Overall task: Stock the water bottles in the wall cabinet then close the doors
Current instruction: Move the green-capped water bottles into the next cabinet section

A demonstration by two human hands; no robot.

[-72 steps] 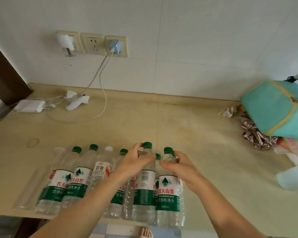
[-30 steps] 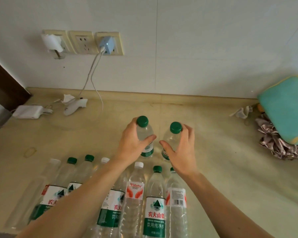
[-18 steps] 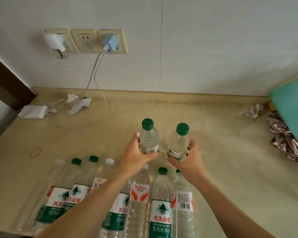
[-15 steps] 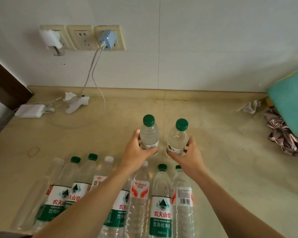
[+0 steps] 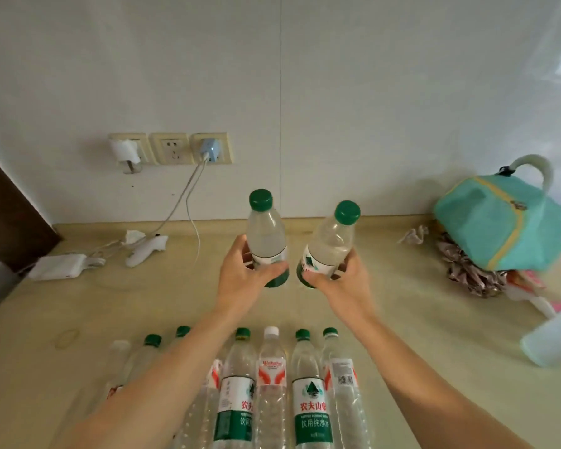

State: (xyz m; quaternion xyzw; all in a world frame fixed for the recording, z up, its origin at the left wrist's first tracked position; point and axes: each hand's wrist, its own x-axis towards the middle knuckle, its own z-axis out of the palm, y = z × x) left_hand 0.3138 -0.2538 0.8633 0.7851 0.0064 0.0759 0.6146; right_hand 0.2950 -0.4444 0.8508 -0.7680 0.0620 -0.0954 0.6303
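My left hand [image 5: 246, 280] grips a clear water bottle with a green cap [image 5: 266, 231], held upright above the counter. My right hand [image 5: 344, 286] grips a second green-capped bottle [image 5: 332, 241], tilted a little to the right. Both bottles are raised side by side in front of the wall. Below my arms, a row of several more water bottles [image 5: 311, 393] stands at the counter's near edge, one with a white cap [image 5: 271, 332]. The wall cabinet is out of view.
A beige counter [image 5: 418, 335] runs to the white wall. Wall sockets [image 5: 172, 152] with a plugged charger and cables sit at the back left, with a white adapter [image 5: 57, 268]. A teal bag [image 5: 499, 222] and crumpled fabric lie at the right, and a pale cup [image 5: 554, 341].
Both hands have lifted their bottles higher off the counter, and the view has tilted upward. The right bottle now leans to the right.
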